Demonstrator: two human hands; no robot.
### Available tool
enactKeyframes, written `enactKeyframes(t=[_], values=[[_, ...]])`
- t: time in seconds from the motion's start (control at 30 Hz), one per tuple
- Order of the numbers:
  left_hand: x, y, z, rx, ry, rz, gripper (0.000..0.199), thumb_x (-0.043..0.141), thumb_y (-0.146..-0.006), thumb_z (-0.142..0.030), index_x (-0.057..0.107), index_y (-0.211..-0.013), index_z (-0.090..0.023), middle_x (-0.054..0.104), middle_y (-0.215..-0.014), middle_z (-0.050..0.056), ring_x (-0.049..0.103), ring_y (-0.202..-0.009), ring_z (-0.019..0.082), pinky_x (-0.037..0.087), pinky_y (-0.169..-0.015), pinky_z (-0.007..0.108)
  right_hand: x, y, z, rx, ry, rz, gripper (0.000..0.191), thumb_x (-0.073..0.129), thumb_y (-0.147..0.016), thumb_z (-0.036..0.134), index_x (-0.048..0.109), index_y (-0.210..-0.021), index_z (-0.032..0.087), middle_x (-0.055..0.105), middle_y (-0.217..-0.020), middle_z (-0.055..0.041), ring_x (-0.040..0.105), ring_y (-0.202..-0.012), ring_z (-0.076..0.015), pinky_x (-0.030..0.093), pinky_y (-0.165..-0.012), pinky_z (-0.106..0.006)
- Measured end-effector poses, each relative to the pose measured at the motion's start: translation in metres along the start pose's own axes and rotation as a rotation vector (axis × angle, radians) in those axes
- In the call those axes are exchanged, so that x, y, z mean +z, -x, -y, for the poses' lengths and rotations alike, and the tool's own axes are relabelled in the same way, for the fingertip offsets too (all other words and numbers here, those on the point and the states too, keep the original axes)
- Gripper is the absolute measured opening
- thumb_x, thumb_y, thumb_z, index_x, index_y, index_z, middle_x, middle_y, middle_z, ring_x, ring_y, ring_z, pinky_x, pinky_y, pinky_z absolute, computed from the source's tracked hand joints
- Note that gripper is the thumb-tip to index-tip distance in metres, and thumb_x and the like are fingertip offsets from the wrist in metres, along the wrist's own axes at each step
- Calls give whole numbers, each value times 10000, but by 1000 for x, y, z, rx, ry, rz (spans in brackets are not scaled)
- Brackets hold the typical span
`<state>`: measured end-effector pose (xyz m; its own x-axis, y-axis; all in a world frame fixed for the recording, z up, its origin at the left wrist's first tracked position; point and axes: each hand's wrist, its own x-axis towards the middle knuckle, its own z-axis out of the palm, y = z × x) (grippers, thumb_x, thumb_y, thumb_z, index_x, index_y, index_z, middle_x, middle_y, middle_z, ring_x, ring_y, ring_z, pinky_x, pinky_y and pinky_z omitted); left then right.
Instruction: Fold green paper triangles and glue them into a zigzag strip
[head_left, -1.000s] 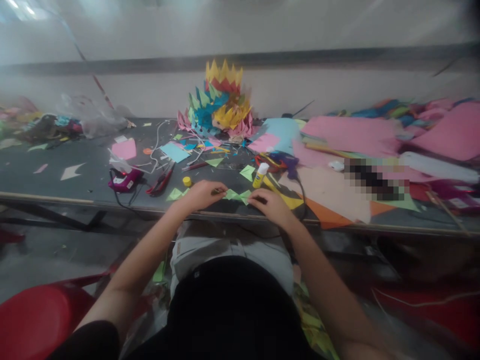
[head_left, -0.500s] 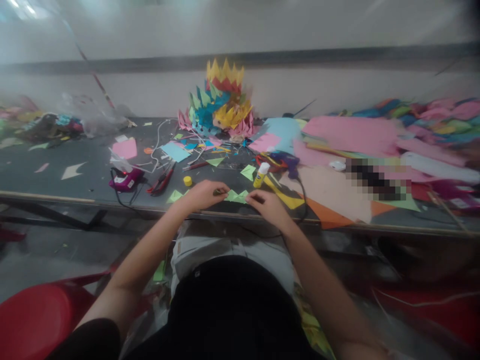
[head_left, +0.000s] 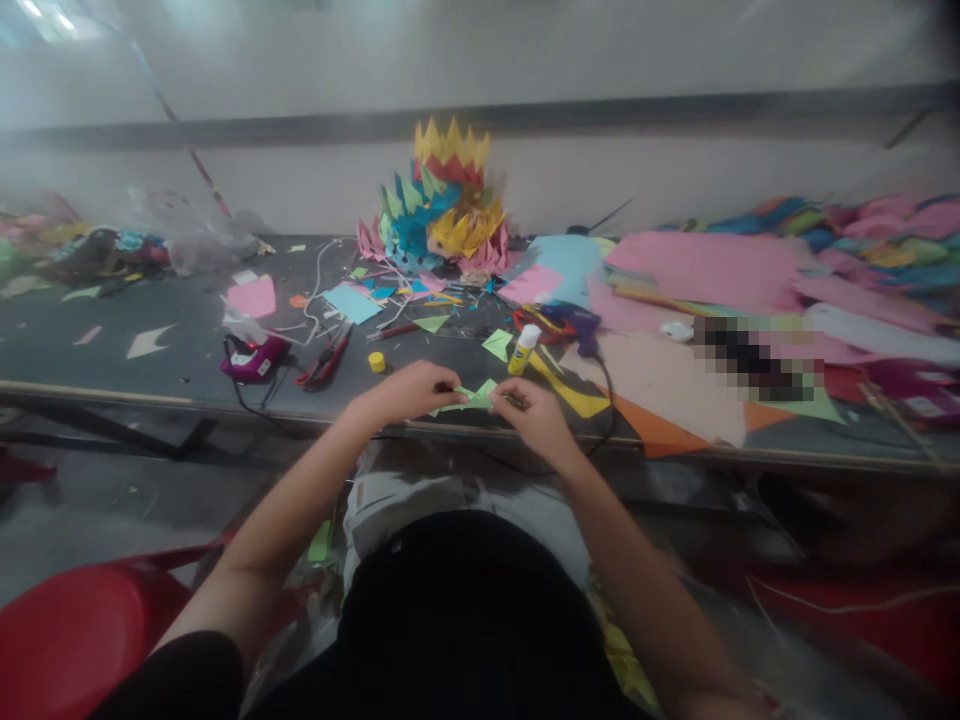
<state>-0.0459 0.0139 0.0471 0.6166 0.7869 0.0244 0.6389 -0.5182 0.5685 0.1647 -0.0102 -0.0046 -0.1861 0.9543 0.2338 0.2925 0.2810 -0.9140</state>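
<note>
Near the table's front edge, a strip of folded light green paper (head_left: 480, 396) with pointed peaks spans the gap between my hands. My left hand (head_left: 411, 390) pinches its left part, and a green tip shows below those fingers. My right hand (head_left: 529, 408) pinches the right end between thumb and fingers. Just behind the right hand, an uncapped yellow-and-white glue stick (head_left: 523, 350) stands upright, slightly tilted in view. Its yellow cap (head_left: 376, 361) rests behind my left hand. A loose green paper piece (head_left: 498, 345) lies beside the glue stick.
Folded paper crowns (head_left: 442, 205) are stacked at the back. Red-handled pliers (head_left: 325, 360) and a purple device (head_left: 253, 358) with a cable sit on the left. Large paper sheets (head_left: 705, 268) cover the right side. A red stool (head_left: 90, 630) stands at lower left.
My left hand has shifted slightly right along the green paper. The strip has tilted and turned between my fingers, and its left end now shows below my left hand.
</note>
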Motion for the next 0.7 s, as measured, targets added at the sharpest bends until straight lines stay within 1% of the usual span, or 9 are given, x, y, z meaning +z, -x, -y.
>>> enactKeyframes(t=[0.13,0.3,0.5,0.57,0.7], values=[[3,0,1,5,22,7,312,512,-805,-421,597,-692,-142,521,-573,-27,405,-547,86,281,-531,210,1,2,2,4,-16,-9,199,578,-764,392,572,-758,192,614,-697,1,632,-637,-158,464,-600,-253],[4,1,1,4,38,34,294,518,-800,-409,587,-691,-145,500,-572,-36,388,-546,80,279,-531,207,4,4,2,0,11,-9,210,579,-766,402,570,-749,193,613,-687,3,634,-637,-158,472,-607,-254],[5,2,1,-11,45,18,285,531,-789,-392,587,-676,-136,478,-563,-36,375,-543,78,268,-521,205,8,5,0,3,2,-41,215,582,-760,405,563,-745,191,606,-677,4,636,-631,-163,473,-590,-255],[6,1,3,-21,69,25,297,547,-776,-409,616,-701,-130,469,-554,-37,367,-541,78,265,-516,206,9,5,0,1,-8,-46,215,582,-762,404,564,-746,190,606,-678,6,629,-623,-155,475,-592,-254],[9,-2,6,-55,162,61,345,587,-739,-451,679,-858,-140,507,-581,-37,365,-542,77,278,-517,204,10,7,1,-20,4,-59,220,578,-759,411,578,-777,191,635,-743,-8,617,-641,-150,486,-605,-261]])
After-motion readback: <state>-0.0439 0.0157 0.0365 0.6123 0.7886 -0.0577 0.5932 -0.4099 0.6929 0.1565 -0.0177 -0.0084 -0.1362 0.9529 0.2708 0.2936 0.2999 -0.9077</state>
